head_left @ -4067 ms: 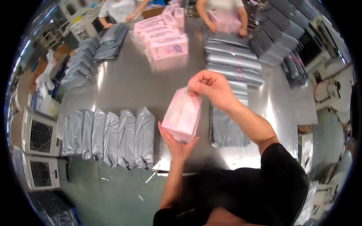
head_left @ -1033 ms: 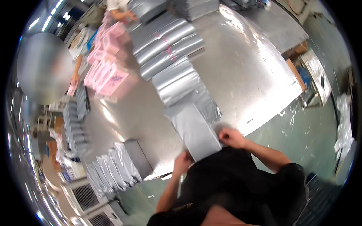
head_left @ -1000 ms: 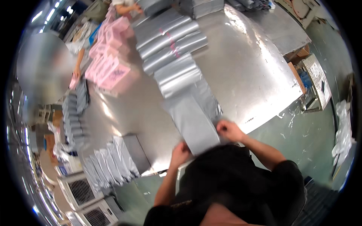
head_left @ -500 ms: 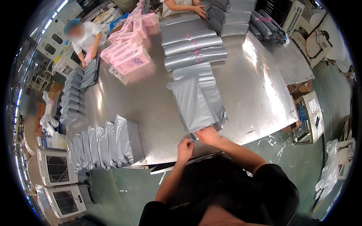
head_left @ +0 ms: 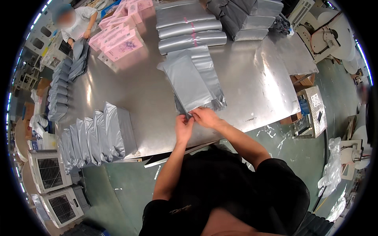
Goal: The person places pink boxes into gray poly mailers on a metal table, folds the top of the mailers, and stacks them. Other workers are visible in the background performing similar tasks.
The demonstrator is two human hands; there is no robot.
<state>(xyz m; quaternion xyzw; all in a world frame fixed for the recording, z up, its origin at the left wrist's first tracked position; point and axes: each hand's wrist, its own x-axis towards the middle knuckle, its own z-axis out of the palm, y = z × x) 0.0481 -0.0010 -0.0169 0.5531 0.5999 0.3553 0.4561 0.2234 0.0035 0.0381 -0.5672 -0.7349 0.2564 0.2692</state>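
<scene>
A flat grey plastic mailing bag [head_left: 188, 82] lies slightly askew on a stack of similar bags [head_left: 212, 80] near the front of the metal table [head_left: 252, 84]. At its near end my right hand [head_left: 204, 117] has fingers closed on the bag's edge. Just left of it, my left hand [head_left: 184, 126] pinches the same near corner, the fingertips of both hands almost meeting. The bag's opening, if parted, is hidden by the fingers.
Folded bundles of grey bags [head_left: 193, 39] lie beyond. Pink boxes [head_left: 122, 43] stand far left, filled grey parcels [head_left: 114, 129] near left, and grey packages [head_left: 252, 19] far right. A person [head_left: 80, 23] works at the far left. Cooling units [head_left: 51, 173] stand on the floor left.
My view has shifted, so the table appears higher and further left. My hands have drawn closer together at the bag's near edge. The person at the far end has left view.
</scene>
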